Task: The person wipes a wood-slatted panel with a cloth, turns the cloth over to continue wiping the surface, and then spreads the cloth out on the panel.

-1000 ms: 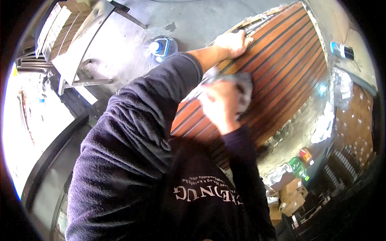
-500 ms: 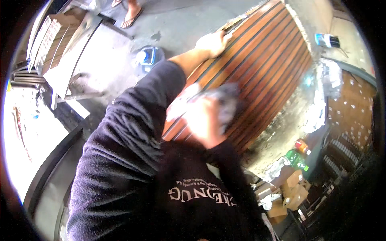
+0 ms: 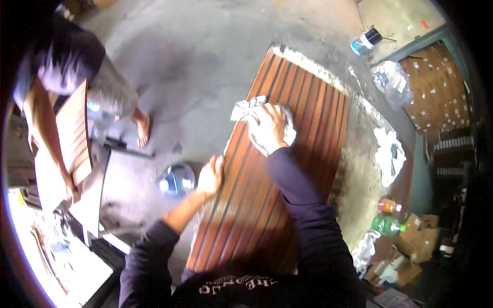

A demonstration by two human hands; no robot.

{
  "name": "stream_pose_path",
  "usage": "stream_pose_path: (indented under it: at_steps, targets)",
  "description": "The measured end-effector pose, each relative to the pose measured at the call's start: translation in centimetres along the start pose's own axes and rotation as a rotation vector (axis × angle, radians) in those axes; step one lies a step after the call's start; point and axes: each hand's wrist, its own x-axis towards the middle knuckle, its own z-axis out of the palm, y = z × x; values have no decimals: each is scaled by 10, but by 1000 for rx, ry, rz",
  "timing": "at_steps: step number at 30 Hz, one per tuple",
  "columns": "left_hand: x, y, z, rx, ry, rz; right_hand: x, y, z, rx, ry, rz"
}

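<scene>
A reddish-brown wooden panel [image 3: 321, 123] with dark parallel stripes lies in front of me, its long side running away from my body. My right hand [image 3: 269, 126] presses a crumpled white cloth [image 3: 241, 109] onto the panel's far part, fingers bent over it; a loose end sticks out toward the left edge. At the panel's left edge, about midway along, my left hand [image 3: 211, 177] grips the rim with its fingers curled. The underside of that grip is hidden.
A clear blue water jug [image 3: 181, 179] stands left of the panel. Farther left, another person [image 3: 77, 56] handles a smaller striped panel [image 3: 77, 136]. To the right are a green bottle [image 3: 387, 226], an orange bottle [image 3: 389, 206], cardboard boxes [image 3: 421, 241] and a blue-and-black can [image 3: 365, 42].
My right hand has carried the cloth toward the panel's far part. My left hand has come nearer along the left edge. The view has shifted, and the other person shows more at left.
</scene>
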Motion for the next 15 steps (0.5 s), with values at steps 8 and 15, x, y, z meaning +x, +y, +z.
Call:
stream_pose_path:
  at_steps: [8,15]
  targets:
    - [-19,30,-13,-184,-9,-89,153,141,44,-202,102,420]
    - [-8,34,-10,-150,-8,-66,127,129,36,-254,161,295]
